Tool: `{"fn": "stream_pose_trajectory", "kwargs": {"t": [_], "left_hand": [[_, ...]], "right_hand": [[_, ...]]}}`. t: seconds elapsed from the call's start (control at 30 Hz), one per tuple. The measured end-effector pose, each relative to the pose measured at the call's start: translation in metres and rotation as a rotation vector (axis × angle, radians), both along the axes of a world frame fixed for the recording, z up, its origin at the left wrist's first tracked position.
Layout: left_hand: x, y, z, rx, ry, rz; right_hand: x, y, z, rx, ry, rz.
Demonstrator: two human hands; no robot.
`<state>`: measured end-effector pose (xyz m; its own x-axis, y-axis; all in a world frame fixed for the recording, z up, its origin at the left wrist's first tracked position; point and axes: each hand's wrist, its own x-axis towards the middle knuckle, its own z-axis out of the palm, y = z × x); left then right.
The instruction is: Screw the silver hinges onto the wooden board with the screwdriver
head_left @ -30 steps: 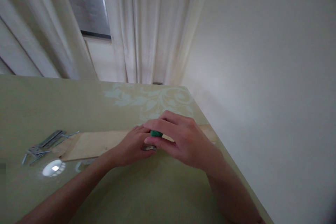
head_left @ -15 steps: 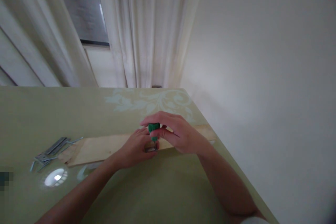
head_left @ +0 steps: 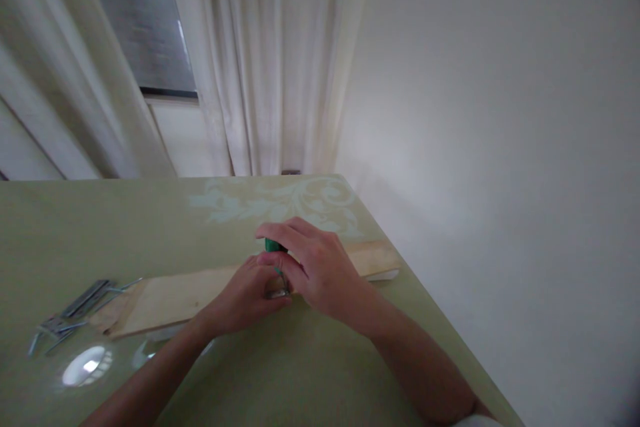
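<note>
Worktop (head_left: 330, 373) first: its right edge slants down from the far corner to bottom right, pale wall (head_left: 490, 147) beyond it. Far edge runs straight across, curtains (head_left: 260, 67) behind. Wooden board (head_left: 175, 293) lies across the worktop, its right end near the slanted edge. I see room on the near side, between the forearms, and on the strip behind the board with the white scroll pattern (head_left: 270, 200). Tighter at the board's left end: metal hinges (head_left: 89, 298) and loose screws (head_left: 73, 327) crowd it.

Hands now. Right hand (head_left: 320, 270) is over the board's near edge, thumb and index fingers curled round a green tool handle (head_left: 275, 245), closed about as far as the handle allows. Tool stands roughly upright; I make out a thin shaft below, down at a small metal piece (head_left: 277, 294). Left hand (head_left: 240, 300) lies on the board just left of that, thumb spread from the index finger, metal piece in the gap. I can't tell if it's pinched; the left fingertips are mostly hidden from me.
</note>
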<state>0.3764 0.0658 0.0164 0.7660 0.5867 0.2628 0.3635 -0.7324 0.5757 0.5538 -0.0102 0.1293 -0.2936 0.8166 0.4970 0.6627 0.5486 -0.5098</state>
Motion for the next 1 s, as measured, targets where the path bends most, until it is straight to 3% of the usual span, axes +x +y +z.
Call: {"fn": "stream_pose_trajectory", "kwargs": {"t": [0.13,0.2,0.33,0.63,0.77,1.0], "left_hand": [[-0.002,0.001,0.002,-0.032,-0.009,-0.038],[-0.002,0.002,0.005,-0.027,0.014,-0.036],[-0.002,0.006,0.008,-0.022,0.078,-0.081],[-0.002,0.01,-0.001,-0.008,0.124,-0.072],[-0.001,0.01,-0.002,0.004,0.131,-0.074],[-0.001,0.009,-0.011,0.051,0.079,-0.062]], "right_hand": [[0.011,0.001,0.005,-0.04,0.082,0.31],[0.02,0.001,0.01,-0.052,0.204,0.37],[0.031,-0.002,0.017,0.0,0.373,0.248],[0.025,0.01,0.003,0.0,0.121,0.238],[0.025,0.016,0.0,0.004,0.103,0.222],[0.016,-0.002,0.001,0.029,0.031,0.076]]}}
